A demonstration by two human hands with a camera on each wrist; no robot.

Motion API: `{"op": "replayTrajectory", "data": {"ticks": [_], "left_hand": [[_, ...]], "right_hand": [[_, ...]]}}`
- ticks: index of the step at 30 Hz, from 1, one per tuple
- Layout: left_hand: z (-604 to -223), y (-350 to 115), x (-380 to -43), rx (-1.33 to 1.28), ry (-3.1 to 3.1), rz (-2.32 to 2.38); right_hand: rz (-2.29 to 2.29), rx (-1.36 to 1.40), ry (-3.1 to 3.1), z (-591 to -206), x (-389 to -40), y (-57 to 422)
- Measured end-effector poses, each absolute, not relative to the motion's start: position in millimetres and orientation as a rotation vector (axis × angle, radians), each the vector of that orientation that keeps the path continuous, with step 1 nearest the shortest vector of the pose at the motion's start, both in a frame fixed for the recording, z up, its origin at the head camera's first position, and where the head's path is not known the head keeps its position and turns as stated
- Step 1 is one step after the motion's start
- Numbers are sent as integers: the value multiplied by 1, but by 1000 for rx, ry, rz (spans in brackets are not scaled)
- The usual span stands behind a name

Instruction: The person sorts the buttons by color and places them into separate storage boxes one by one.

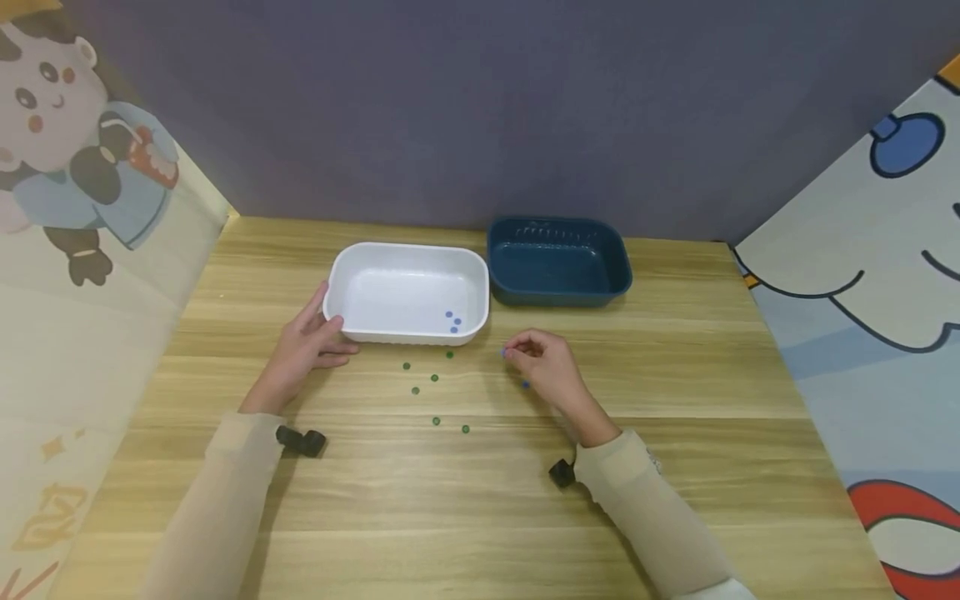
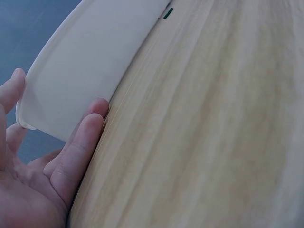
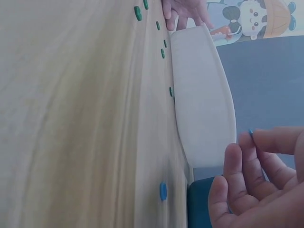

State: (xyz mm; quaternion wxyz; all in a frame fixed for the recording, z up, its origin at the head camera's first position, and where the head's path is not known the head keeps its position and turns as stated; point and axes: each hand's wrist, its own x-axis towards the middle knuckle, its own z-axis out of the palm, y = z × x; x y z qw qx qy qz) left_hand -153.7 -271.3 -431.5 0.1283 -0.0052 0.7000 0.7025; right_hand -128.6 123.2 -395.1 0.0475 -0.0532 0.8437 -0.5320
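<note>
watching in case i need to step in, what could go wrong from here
The right hand pinches a small blue disc at its fingertips, so it might slip.

Another blue disc lies on the table close by that hand, which could brush it away.

The left hand touches the white tray; a push might nudge the green disc near its front.

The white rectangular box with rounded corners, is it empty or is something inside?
Not empty: the white box holds three small round blue discs, which show on its floor in the head view.
</note>
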Motion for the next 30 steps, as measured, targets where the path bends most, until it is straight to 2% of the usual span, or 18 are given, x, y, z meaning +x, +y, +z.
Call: {"op": "replayTrajectory", "data": {"ticks": [30], "left_hand": [[-428, -270, -151, 5, 2100, 2002]], "right_hand": [[-1781, -154, 2459, -382, -152, 102]]}}
